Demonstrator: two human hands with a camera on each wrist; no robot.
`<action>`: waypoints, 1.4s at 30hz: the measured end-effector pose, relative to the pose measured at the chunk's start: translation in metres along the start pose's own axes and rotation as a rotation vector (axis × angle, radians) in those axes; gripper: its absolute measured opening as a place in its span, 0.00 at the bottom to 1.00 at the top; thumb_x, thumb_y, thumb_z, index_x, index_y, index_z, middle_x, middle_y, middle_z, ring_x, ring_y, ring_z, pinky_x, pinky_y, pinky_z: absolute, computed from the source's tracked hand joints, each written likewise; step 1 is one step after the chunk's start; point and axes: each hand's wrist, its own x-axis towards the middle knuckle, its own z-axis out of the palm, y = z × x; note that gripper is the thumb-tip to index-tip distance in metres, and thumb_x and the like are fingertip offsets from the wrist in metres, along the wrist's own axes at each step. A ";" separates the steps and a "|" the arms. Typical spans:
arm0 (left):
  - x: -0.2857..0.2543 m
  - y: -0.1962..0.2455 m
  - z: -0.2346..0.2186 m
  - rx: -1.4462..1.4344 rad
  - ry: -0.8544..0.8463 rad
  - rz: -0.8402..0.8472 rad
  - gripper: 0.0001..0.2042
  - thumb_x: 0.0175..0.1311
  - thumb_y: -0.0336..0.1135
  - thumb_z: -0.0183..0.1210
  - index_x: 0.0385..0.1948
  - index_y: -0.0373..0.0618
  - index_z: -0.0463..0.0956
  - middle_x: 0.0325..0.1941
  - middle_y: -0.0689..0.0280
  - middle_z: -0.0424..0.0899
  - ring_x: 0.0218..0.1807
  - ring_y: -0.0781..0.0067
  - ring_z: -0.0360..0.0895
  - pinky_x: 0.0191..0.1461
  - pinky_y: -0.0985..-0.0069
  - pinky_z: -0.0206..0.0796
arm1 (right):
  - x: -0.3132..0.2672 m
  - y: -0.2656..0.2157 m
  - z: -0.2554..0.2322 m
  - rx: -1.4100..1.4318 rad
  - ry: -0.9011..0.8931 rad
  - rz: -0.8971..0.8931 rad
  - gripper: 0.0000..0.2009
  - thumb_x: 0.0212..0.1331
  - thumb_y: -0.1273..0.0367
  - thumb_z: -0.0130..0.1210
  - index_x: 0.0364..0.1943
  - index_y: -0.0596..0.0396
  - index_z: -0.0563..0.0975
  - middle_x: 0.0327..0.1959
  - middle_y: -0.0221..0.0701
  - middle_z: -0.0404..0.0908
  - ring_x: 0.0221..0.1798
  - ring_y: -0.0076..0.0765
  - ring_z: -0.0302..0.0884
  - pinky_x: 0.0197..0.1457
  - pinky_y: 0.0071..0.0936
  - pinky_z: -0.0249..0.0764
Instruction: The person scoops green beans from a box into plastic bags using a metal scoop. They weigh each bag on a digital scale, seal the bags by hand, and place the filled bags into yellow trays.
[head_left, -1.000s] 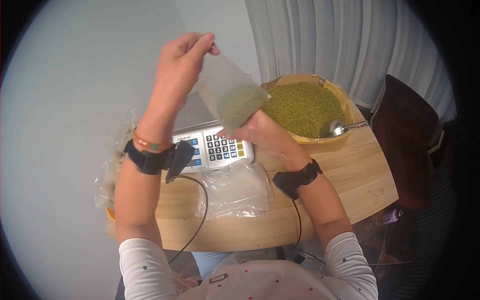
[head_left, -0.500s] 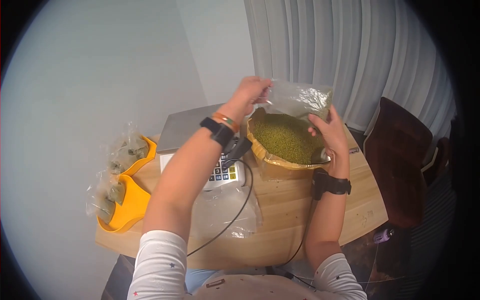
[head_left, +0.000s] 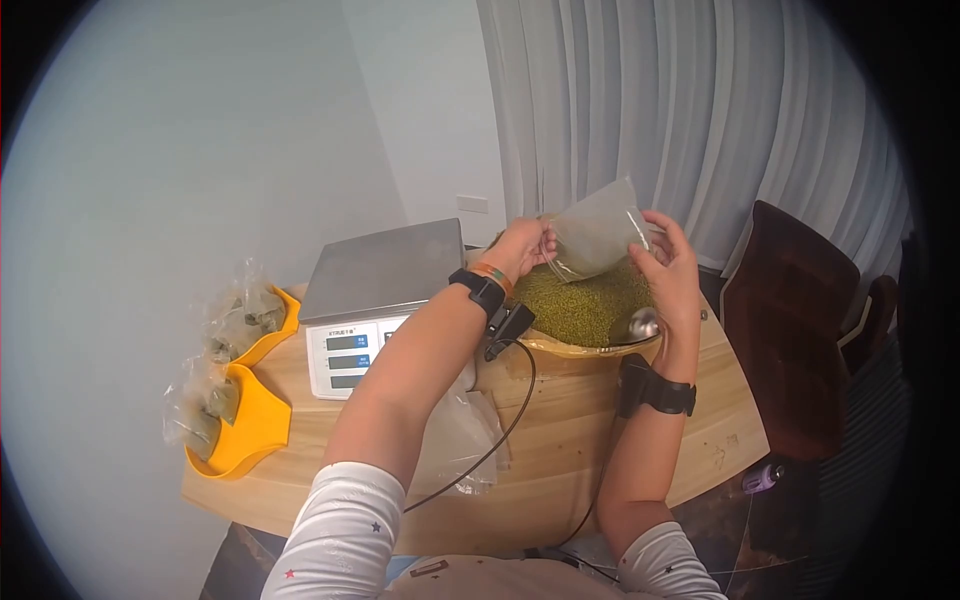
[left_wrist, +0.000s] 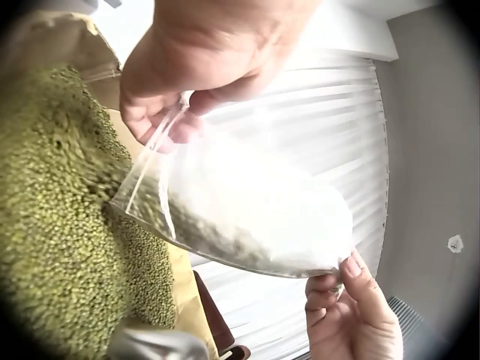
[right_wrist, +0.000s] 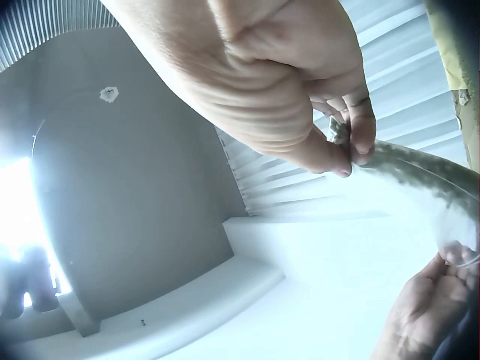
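A clear plastic bag is stretched between both hands over a heap of green beans. My left hand pinches the bag at its mouth, which points down to the left. At the opposite end, my right hand pinches a bottom corner and holds it higher. Green beans lie along the bag's lower side in the left wrist view, and those just below the mouth are blurred. The heap fills a paper-lined container. A metal scoop rests in it near the right wrist.
Left of the container stands a digital scale. Two yellow trays with small filled bags sit at the table's left end. Flat plastic bags lie in front of the scale, partly under my left arm. A dark chair stands at the right.
Both hands have moved right, from above the scale to above the bean container. The bag has gone from mouth up to tilted with its mouth down at the left.
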 end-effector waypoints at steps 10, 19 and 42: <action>-0.007 -0.013 -0.003 -0.177 -0.082 -0.140 0.13 0.76 0.32 0.37 0.28 0.45 0.67 0.18 0.72 0.64 0.18 0.75 0.61 0.22 0.76 0.61 | -0.010 -0.028 0.004 0.037 -0.022 0.009 0.12 0.66 0.70 0.59 0.48 0.62 0.79 0.36 0.28 0.81 0.30 0.16 0.73 0.32 0.15 0.69; -0.021 -0.013 0.004 -0.220 -0.054 -0.076 0.14 0.74 0.31 0.37 0.25 0.44 0.65 0.17 0.70 0.61 0.17 0.74 0.58 0.22 0.75 0.58 | -0.016 -0.040 -0.005 -0.037 -0.054 -0.077 0.13 0.63 0.73 0.61 0.50 0.61 0.78 0.32 0.23 0.74 0.31 0.15 0.69 0.36 0.14 0.68; -0.084 0.028 -0.017 0.208 0.007 0.230 0.12 0.70 0.24 0.45 0.50 0.38 0.74 0.29 0.67 0.76 0.25 0.78 0.75 0.28 0.80 0.74 | -0.034 -0.062 -0.021 -0.591 -0.175 -0.150 0.21 0.58 0.80 0.52 0.58 0.54 0.75 0.23 0.28 0.66 0.27 0.25 0.62 0.34 0.24 0.65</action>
